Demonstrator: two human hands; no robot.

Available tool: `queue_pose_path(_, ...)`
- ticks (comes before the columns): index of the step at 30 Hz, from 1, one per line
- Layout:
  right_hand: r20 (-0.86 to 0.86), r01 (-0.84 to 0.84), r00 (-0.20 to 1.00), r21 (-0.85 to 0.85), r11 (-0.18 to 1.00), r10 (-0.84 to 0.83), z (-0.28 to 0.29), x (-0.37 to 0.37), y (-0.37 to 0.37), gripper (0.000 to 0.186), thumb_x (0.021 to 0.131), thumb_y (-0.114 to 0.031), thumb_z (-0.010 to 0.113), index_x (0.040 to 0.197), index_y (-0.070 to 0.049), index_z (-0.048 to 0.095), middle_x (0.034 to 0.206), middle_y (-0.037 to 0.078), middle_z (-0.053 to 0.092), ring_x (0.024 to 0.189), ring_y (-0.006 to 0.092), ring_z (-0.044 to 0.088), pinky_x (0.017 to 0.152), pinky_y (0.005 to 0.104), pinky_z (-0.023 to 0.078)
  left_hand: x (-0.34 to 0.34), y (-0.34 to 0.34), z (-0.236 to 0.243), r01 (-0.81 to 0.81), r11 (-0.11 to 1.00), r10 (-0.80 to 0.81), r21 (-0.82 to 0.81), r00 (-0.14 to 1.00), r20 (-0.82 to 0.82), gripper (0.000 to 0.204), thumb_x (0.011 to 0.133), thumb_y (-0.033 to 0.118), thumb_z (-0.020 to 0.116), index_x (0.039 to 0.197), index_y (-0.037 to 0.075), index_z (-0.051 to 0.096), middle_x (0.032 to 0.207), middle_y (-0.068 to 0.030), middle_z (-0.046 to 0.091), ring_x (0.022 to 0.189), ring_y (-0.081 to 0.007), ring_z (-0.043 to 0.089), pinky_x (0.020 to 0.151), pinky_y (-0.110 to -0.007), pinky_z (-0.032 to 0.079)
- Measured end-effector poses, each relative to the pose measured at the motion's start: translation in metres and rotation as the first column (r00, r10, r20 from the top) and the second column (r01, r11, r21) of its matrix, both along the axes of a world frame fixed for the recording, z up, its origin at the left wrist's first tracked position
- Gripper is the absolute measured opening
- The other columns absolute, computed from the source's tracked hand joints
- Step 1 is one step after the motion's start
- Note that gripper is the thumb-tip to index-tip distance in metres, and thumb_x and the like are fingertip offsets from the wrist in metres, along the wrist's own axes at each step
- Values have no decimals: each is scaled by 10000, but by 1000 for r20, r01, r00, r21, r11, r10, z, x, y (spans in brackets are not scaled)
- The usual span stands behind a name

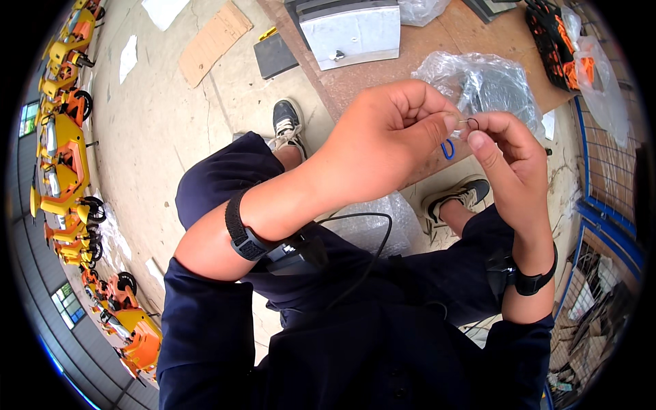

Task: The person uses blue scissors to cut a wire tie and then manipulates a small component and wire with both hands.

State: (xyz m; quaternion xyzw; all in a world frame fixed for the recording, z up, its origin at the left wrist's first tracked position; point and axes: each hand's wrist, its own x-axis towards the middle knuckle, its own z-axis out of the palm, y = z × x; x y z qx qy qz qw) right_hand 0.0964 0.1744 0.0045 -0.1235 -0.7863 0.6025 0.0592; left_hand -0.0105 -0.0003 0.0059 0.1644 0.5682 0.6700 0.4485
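Wire (474, 123), thin and dark, is at two o'clock of the view, between the two hands and above the desk (502, 34). The left hand (393, 133) has thumb and forefinger pressed together on its one end; whether the right hand (512, 160) also grips it, I cannot tell. A blue loop (452, 149) shows at seven o'clock from the wire. To work well, I think, one hand should stay steady while the other guides slowly, with no hard pulling.
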Motion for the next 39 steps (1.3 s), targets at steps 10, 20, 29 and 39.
queue_pose_path(10,18,-70,997,25,997,70,1,5,2,124,917,-106,598,958,6,628,871,30,629,806,93,547,753,240,440,1,0,-8,-52,999,40,-4,809,-586,122,914,103,640,1003,18,641,815,19,606,694,-29,508,612,-189,409)
queue_pose_path(20,-40,-213,973,221,952,227,4,3,6,98,906,-74,547,893,13,591,769,92,574,691,174,544,639,289,424,-7,0,-13,-47,998,44,30,332,-942,122,815,72,690,937,72,684,792,-53,621,735,-235,590,708,-317,426)
queue_pose_path(29,9,-250,967,219,943,255,6,4,9,86,889,-70,550,892,9,586,749,101,572,658,189,539,617,284,421,-6,-3,-14,-39,993,-100,-116,278,-955,188,786,83,696,973,87,687,827,-65,633,819,-264,598,787,-349,419)
queue_pose_path(39,172,-264,944,-123,957,282,16,7,14,155,939,-123,525,877,4,588,799,21,586,750,80,509,680,233,417,-3,-2,-11,93,996,-39,-13,284,-958,276,747,-29,664,1001,80,671,873,-95,655,784,-289,642,643,-336,533)
